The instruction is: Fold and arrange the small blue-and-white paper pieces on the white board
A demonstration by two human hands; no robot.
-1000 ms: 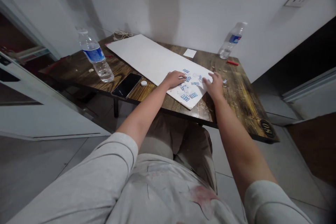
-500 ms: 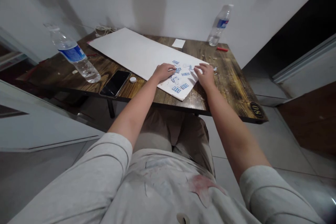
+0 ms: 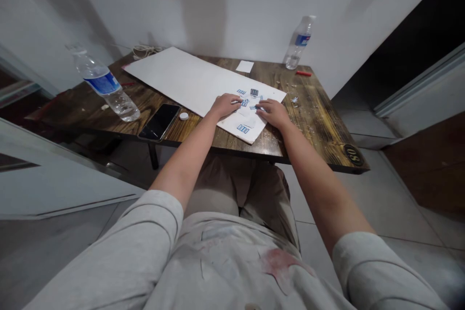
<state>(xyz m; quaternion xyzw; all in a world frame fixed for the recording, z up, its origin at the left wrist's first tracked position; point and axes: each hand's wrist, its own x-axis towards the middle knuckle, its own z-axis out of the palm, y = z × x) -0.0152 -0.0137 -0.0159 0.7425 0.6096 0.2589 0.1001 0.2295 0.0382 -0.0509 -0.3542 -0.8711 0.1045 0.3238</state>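
A long white board [image 3: 196, 82] lies slantwise on the dark wooden table. Several small paper pieces with blue stripes are scattered over its right end; one striped piece [image 3: 243, 129] lies near the front corner, another [image 3: 241, 91] further back. A darker piece [image 3: 254, 92] is behind them. My left hand [image 3: 227, 106] rests palm down at the left of the pieces, fingers spread and fingertips by a blue piece. From the right, my right hand [image 3: 272, 111] reaches over the board with fingers apart, its fingertips touching a striped piece [image 3: 253, 107].
A water bottle [image 3: 111, 89], a black phone [image 3: 159, 122] and a white cap [image 3: 184, 116] are on the left. At the back stand a second bottle [image 3: 298, 43], a white paper [image 3: 244, 66], a red stick [image 3: 303, 73] and a cable [image 3: 145, 50].
My right hand has moved left, further over the pieces. Some pieces have shifted, and a dark one now shows at the back. The view has tilted slightly.
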